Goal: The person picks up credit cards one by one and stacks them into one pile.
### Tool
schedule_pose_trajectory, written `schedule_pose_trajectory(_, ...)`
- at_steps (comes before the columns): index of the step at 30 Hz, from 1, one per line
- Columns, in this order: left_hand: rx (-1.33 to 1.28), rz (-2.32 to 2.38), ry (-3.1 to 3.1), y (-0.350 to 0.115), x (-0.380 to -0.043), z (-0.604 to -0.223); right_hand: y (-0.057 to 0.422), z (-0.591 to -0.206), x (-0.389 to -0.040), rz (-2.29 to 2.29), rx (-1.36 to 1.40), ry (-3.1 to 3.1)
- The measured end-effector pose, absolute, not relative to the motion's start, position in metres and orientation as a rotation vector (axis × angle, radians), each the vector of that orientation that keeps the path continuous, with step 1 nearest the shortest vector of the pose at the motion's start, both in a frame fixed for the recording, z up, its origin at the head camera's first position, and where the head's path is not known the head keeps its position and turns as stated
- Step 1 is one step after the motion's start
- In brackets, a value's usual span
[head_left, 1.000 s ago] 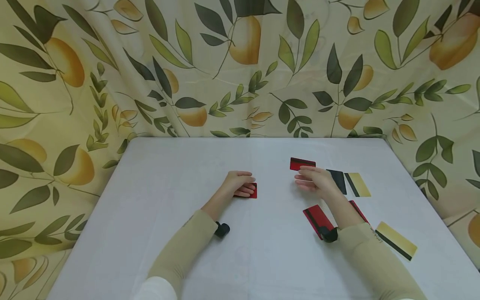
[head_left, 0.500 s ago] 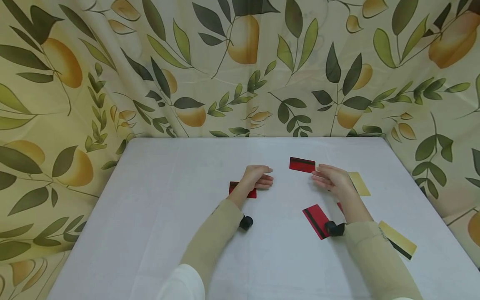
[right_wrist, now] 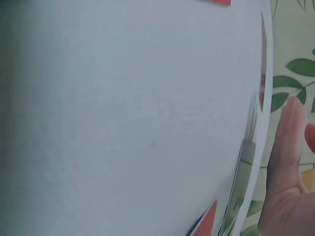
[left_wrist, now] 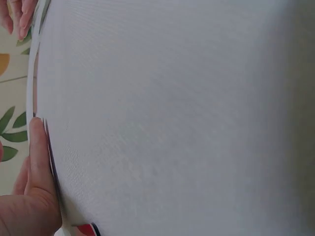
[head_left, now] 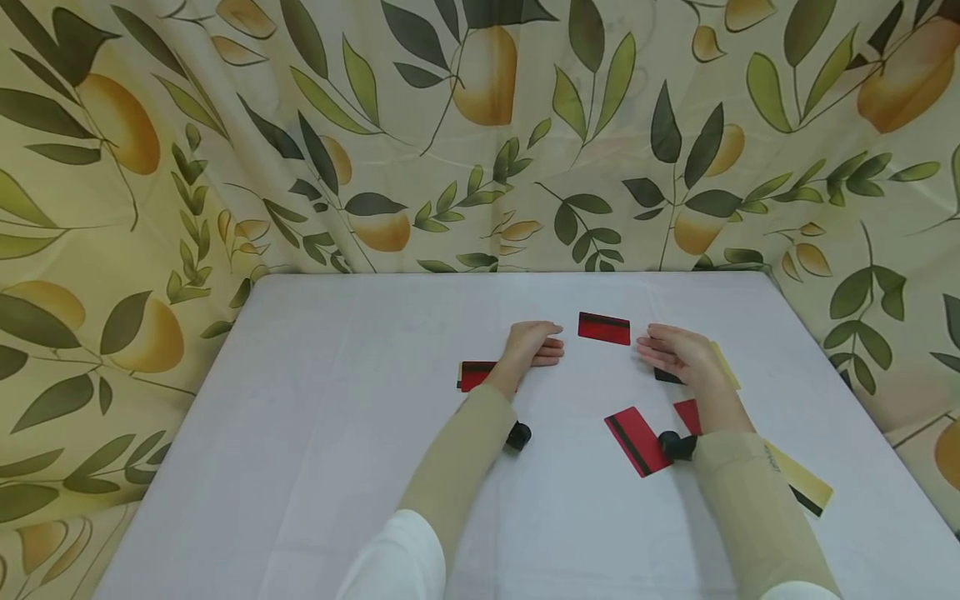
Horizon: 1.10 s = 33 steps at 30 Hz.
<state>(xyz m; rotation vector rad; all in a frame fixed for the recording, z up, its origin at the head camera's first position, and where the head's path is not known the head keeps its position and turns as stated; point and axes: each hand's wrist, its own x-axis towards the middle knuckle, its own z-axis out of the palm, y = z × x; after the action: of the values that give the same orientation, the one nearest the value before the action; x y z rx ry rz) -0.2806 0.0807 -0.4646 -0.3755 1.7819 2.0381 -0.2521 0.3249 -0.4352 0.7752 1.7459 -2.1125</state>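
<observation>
My left hand (head_left: 528,350), fingers extended to the right, is over the table with nothing visible in its grasp. Its wrist partly covers a red card (head_left: 474,375) with a dark stripe; a thin yellowish edge shows at that card's left side. Opposite, my right hand (head_left: 684,357) has its fingers extended to the left, also holding nothing visible. Between the hands, slightly farther back, lies another red striped card (head_left: 603,328). Beneath the right hand, a black card (head_left: 667,376) and a yellow card (head_left: 727,367) are partly hidden.
Nearer on the white table (head_left: 337,467) lies a red striped card (head_left: 636,442). The right forearm partly covers one more red card (head_left: 686,415) and a yellow card (head_left: 806,479) with a black stripe. A floral curtain (head_left: 450,175) hangs behind the table.
My left hand has moved right, off the left red card, leaving its left part exposed. My right hand has shifted right, away from the back red card, and now covers more of the black and yellow cards.
</observation>
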Motion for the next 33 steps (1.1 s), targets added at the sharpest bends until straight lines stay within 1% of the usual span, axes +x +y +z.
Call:
schedule_pose_trajectory(8, -0.405, 2.046, 1.807, 0.094, -0.286, -0.464, 0.333, -0.441, -0.260, -2.109, 0.738, 1.770)
schedule_pose_trajectory(15, -0.408, 2.053, 1.822, 0.100, -0.285, -0.462, 0.336, -0.444, -0.264, -2.105, 0.764, 1.757)
schedule_pose_trajectory(23, -0.422, 2.100, 1.791, 0.106, -0.286, -0.464, 0.333, -0.448, -0.265, -2.031, 0.641, 1.782)
schedule_pose_trajectory(33, -0.397, 2.116, 1.768, 0.109, -0.288, -0.465, 0.334, -0.452, -0.268, -2.064, 0.650, 1.669)
